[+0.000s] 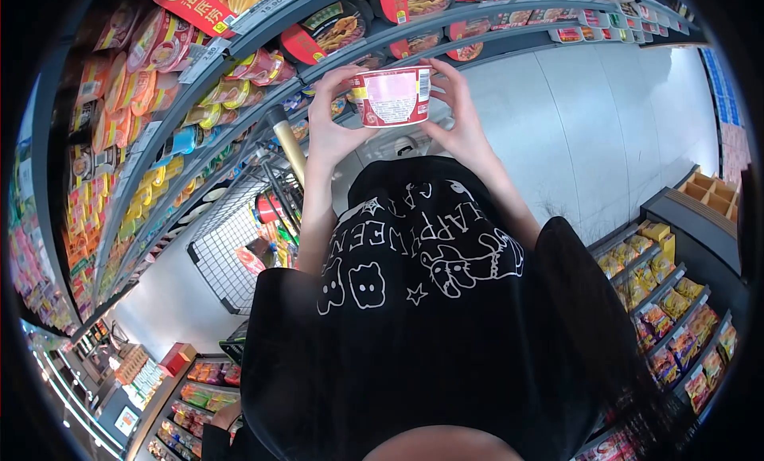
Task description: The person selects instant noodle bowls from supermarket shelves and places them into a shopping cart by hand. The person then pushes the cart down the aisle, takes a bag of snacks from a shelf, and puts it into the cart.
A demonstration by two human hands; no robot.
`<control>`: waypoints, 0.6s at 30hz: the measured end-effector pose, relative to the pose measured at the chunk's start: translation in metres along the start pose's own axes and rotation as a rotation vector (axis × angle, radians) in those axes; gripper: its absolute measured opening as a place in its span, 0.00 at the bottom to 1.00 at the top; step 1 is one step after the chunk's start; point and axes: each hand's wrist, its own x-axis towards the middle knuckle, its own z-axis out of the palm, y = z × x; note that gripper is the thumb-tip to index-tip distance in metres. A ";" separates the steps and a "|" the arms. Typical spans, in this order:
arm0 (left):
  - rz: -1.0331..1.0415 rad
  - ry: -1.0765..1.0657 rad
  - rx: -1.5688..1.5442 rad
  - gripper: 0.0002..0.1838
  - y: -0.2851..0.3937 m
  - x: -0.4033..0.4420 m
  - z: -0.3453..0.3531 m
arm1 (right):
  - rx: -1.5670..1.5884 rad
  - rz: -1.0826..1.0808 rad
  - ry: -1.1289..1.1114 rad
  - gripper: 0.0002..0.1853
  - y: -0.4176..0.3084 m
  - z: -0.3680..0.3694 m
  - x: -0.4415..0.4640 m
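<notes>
A red and white food tub [392, 97] with a pink label patch, fine print and a barcode is held up in front of the shelves. My left hand [336, 115] grips its left side, fingers at the upper rim and thumb near the base. On the tub's right side, my right hand [454, 107] holds it the same way, beside the barcode. The printed side of the tub faces me.
Shelves [350, 43] of packaged food curve across the top and left. A wire shopping cart [219, 258] holding several items stands at the left. Snack racks [672, 302] are at the lower right. A person's hand [227, 416] shows at the lower left.
</notes>
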 end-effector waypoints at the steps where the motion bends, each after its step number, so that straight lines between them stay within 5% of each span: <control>1: -0.004 -0.005 0.008 0.36 0.001 0.000 0.000 | 0.020 0.009 0.012 0.40 0.001 0.001 -0.001; 18: 0.017 0.016 0.110 0.35 0.006 0.001 -0.008 | 0.115 0.089 0.006 0.39 0.001 0.010 0.001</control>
